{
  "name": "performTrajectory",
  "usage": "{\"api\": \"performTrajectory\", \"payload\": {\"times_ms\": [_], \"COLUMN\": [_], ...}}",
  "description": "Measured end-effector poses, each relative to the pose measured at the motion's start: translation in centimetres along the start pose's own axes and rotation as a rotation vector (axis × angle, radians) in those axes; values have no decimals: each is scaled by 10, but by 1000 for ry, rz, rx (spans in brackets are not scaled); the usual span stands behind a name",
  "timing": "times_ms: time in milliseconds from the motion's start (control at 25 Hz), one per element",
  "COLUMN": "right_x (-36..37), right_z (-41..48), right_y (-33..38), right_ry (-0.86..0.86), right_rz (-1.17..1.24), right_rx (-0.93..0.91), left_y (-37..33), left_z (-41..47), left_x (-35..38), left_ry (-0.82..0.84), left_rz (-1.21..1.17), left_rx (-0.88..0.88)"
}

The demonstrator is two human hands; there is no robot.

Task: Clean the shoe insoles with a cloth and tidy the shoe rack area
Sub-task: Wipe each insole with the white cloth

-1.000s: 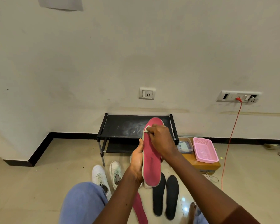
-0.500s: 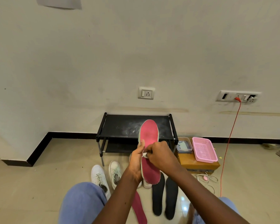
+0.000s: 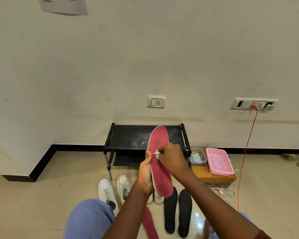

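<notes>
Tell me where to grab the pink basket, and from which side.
Probably the near short rim of the pink basket, from above and the front: it sits open side up on the brown box, and a clear container crowds its left wall.

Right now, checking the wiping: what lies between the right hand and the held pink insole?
A small white cloth, pinched in the right hand against the held pink insole; the head view shows it.

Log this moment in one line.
left hand: grips pink insole | right hand: pinches cloth against it | black insoles: on floor
</notes>
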State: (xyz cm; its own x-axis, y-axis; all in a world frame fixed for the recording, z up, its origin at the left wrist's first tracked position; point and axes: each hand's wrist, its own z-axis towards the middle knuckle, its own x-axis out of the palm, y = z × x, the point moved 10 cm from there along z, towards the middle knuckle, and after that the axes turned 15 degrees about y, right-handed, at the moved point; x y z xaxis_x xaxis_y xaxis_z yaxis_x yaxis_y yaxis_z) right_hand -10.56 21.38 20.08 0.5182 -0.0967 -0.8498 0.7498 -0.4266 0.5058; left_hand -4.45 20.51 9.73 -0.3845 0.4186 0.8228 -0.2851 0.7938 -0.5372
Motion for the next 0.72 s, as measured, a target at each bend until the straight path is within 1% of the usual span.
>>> {"api": "performTrajectory", "payload": {"times_ms": [120,240,280,360,440,560,720], "right_x": [21,37,38,32,19,-11,-37], "right_z": [-21,-38,-42,-44,-41,-28,-13], "right_y": [3,2,1,-2,-3,-2,3], "right_ry": [99,185,187,136,44,-96,-194], "right_rz": [-22,-62,-71,-76,-102,-109,-37], "right_rx": [32,62,66,74,70,52,16], "left_y": [-2,-3,-4,-3,4,16,12], "left_z": [4,7,8,6,0,-14,-31], "left_x": [-1,-4,-4,-1,7,8,3], "left_ry": [20,29,31,31,36,-13,-49], "left_rz": [-52,-76,-75,-61,-34,18,83], "left_rx": [-10,29,45,46,24,17,48]}}
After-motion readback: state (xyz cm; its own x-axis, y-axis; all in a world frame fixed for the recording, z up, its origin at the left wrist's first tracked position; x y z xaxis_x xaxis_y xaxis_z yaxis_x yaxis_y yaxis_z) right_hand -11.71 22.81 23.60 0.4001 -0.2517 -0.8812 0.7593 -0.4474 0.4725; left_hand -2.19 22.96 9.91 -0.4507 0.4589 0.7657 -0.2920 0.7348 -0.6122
